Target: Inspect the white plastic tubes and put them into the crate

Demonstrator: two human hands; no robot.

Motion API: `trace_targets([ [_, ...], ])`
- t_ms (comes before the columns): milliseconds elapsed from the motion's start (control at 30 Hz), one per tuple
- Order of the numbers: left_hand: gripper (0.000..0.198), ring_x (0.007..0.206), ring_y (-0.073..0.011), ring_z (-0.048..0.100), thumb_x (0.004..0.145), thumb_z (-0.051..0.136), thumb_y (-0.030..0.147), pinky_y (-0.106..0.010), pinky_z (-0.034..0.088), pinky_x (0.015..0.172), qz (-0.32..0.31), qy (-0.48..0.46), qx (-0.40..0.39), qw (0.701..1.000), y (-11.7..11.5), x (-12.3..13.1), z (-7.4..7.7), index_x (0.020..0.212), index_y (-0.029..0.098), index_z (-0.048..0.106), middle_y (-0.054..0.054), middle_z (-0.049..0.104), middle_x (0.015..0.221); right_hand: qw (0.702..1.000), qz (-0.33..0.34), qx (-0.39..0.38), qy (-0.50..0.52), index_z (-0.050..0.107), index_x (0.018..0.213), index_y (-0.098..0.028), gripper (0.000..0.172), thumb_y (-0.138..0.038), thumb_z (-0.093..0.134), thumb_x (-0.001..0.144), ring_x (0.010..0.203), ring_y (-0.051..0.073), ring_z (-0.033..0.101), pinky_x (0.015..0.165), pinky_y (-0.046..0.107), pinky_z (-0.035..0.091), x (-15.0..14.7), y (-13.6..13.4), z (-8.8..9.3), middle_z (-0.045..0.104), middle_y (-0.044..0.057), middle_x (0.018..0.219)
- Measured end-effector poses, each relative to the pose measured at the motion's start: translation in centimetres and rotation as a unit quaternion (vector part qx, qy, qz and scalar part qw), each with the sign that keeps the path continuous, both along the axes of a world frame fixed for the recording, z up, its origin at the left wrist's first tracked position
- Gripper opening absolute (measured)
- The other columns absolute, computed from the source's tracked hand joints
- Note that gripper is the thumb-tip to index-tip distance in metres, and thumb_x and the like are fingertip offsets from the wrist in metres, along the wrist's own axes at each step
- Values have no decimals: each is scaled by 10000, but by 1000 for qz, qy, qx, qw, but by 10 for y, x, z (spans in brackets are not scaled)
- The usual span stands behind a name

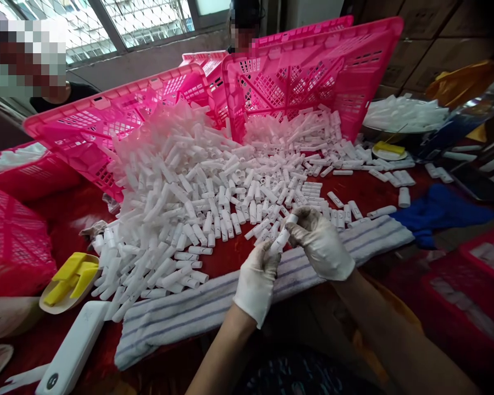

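The left hand (255, 282) and right hand (323, 244) pinch one white tube (281, 238) by the striped towel (173, 318); finished pieces cannot be told apart, but the heap (181, 175) suggests plenty is left.

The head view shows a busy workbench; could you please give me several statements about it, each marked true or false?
1. The left hand and the right hand are gloved. True.
2. The tube between the hands is black. False: the tube is white.
3. The towel is striped. True.
4. The blue cloth lies by the towel's left end. False: the blue cloth lies by its right end.
5. Yellow pieces lie in a dish left of the towel. True.
6. The baskets are green. False: the baskets are pink.
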State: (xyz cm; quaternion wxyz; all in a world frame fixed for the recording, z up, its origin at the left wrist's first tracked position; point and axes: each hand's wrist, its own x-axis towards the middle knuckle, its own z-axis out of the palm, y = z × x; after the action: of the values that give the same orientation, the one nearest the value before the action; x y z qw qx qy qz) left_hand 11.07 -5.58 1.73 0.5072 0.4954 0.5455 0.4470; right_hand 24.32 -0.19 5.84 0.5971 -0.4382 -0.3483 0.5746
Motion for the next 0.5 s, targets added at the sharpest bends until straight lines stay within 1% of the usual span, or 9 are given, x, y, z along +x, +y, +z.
trace_targets([
  [67,377,919,-180,610,822,638,414,-299,473,853,43,64,41,996,-2,-2,1,1117,179,636,-83,663,1041,999,-20,11,-33,526,829,-207,438,-317,853,559,478,81,537,411,204,443,2,0,-4,588,-62,679],
  [100,372,935,-188,605,813,649,411,-303,463,872,59,83,52,993,-4,-4,1,1099,173,648,-83,666,1032,999,-13,12,-43,534,836,-206,425,-342,843,578,478,84,541,423,214,455,4,-1,-6,591,-59,679],
  [167,355,816,-159,595,827,622,442,-264,471,768,59,81,33,994,-6,-6,5,1045,165,663,-56,664,906,998,32,3,-48,562,856,-201,394,-420,804,635,492,94,550,466,236,483,7,-2,-9,596,-47,665],
  [233,366,649,-109,523,849,573,491,-215,429,611,29,38,-18,999,-7,-6,9,969,157,662,-11,608,753,994,86,-6,-61,601,855,-193,382,-486,767,673,552,107,567,527,248,502,10,-4,-10,613,-26,673],
  [267,377,600,-91,478,853,560,508,-202,397,562,15,16,-42,999,-8,-6,12,927,151,656,5,572,706,992,106,-10,-75,621,837,-189,385,-503,766,669,583,111,569,551,248,503,11,-5,-10,620,-15,682],
  [333,381,583,-75,432,847,567,514,-188,366,540,5,-4,-55,998,-8,-5,16,885,143,646,17,533,686,987,123,-17,-102,647,778,-181,396,-507,803,614,604,112,552,555,238,488,12,-6,-11,625,-4,687],
  [400,366,625,-77,443,830,604,494,-183,376,573,17,-1,-34,999,-8,-4,18,909,139,650,11,535,715,986,122,-14,-115,663,756,-178,405,-502,827,576,590,109,530,545,237,475,13,-6,-15,626,-2,679],
  [467,374,615,-72,437,824,614,493,-179,372,561,17,-10,-35,999,-7,-5,19,920,133,648,9,528,714,985,116,11,-123,678,779,-183,389,-500,816,601,611,120,541,572,250,488,15,-7,-19,637,5,701],
  [500,391,571,-64,414,831,598,507,-179,355,520,-1,-27,-55,998,-7,-6,19,915,128,643,13,515,690,985,114,29,-129,683,796,-188,371,-499,800,630,644,132,561,606,261,501,16,-7,-21,647,11,727],
])
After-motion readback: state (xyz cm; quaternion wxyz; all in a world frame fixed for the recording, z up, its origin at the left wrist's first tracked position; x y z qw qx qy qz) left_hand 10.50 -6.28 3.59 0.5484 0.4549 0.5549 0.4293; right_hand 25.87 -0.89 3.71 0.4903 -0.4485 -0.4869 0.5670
